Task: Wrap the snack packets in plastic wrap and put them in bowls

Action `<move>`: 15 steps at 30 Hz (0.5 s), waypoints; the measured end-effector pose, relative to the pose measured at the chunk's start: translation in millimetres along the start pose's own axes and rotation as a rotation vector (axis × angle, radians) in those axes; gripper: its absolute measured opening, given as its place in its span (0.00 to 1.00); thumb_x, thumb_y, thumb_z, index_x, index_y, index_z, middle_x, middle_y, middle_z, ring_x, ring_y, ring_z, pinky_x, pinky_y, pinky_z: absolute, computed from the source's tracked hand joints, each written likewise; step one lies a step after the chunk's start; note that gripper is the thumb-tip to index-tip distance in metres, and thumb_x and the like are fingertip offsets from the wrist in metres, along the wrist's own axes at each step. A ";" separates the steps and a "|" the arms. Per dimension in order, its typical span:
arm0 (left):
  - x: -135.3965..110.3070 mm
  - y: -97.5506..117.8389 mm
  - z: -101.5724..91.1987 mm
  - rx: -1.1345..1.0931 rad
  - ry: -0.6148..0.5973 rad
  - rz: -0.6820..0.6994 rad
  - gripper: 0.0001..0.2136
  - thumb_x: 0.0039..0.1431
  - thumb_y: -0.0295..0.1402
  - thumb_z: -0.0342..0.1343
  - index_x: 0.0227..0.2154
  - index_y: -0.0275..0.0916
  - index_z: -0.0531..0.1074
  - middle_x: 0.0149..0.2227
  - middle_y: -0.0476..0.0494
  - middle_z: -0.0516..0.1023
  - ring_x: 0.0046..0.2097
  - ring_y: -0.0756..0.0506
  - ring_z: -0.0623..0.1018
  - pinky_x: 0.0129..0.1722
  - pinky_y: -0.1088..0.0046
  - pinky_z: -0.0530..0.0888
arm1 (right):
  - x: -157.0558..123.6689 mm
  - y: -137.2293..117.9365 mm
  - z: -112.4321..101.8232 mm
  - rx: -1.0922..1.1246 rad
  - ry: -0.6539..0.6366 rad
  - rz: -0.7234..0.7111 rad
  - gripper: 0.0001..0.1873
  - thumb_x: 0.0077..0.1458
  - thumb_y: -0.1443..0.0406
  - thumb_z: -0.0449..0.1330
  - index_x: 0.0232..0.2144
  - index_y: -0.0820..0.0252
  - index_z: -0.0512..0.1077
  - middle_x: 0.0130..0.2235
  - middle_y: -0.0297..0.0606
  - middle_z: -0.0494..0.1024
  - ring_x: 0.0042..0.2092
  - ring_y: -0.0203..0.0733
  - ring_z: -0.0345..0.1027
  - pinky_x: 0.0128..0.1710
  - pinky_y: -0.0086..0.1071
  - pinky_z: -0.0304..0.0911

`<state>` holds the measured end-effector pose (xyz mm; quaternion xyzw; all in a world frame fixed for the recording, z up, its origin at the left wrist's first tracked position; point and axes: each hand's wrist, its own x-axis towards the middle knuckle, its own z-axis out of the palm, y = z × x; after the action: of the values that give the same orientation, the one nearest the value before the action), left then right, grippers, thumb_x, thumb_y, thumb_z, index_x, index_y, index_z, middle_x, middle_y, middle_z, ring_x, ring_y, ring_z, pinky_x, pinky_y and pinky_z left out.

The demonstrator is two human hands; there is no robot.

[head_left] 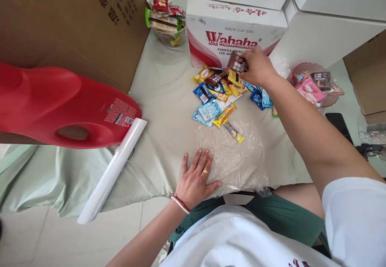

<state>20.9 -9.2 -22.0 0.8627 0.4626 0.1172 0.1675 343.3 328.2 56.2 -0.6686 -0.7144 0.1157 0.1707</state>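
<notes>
My right hand [257,68] is closed on a dark brown snack packet [237,62], lifted just over a heap of wrapped snacks [215,82] in front of the Wahaha carton. Blue, yellow and brown wrappers make up the heap. Nearer to me lie light-blue packets [208,112] and a yellow snack bar [224,115]. More blue packets [261,98] lie below my right wrist. My left hand [196,174] rests flat with fingers spread on the cloth, beside a clear plastic bag [238,158], and holds nothing.
A red plastic jug [75,106] and a white roll [113,170] occupy the left side. Behind stand the Wahaha carton [235,29] and a snack-filled clear bowl [167,37]. At right are a pinkish bowl [328,98] of snacks and a black phone [339,124].
</notes>
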 end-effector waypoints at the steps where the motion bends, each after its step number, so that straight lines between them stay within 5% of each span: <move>1: -0.1 0.0 -0.1 0.001 0.000 0.000 0.40 0.65 0.58 0.55 0.73 0.42 0.58 0.73 0.33 0.61 0.74 0.31 0.60 0.75 0.44 0.33 | 11.5 -15.0 5.2 -0.015 -0.038 -0.064 0.21 0.62 0.59 0.68 0.53 0.65 0.75 0.59 0.48 0.70 0.63 0.61 0.64 0.66 0.52 0.62; 5: 0.1 0.2 -1.0 0.013 -0.003 -0.008 0.40 0.65 0.60 0.54 0.72 0.42 0.59 0.72 0.33 0.62 0.74 0.31 0.61 0.75 0.46 0.31 | 44.6 -63.2 37.4 -0.073 -0.273 -0.242 0.16 0.67 0.64 0.62 0.52 0.70 0.76 0.56 0.44 0.75 0.63 0.58 0.66 0.65 0.54 0.60; 8: 0.4 0.3 -1.5 0.020 -0.006 -0.007 0.41 0.64 0.62 0.53 0.72 0.41 0.60 0.72 0.33 0.63 0.74 0.32 0.61 0.75 0.47 0.29 | 53.3 -76.2 54.7 -0.246 -0.399 -0.332 0.20 0.70 0.63 0.57 0.56 0.72 0.75 0.56 0.45 0.75 0.62 0.61 0.67 0.61 0.55 0.61; 15: 0.1 -0.7 0.6 0.061 0.025 0.008 0.43 0.64 0.65 0.49 0.71 0.40 0.61 0.72 0.34 0.64 0.74 0.33 0.62 0.75 0.47 0.32 | 30.2 -75.5 54.7 -0.518 -0.346 -0.385 0.25 0.61 0.61 0.63 0.56 0.73 0.74 0.58 0.60 0.75 0.57 0.63 0.72 0.55 0.48 0.67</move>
<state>20.6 -8.9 -22.9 0.8677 0.4647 0.1143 0.1349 250.9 355.7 38.6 -0.5133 -0.8512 0.0082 -0.1090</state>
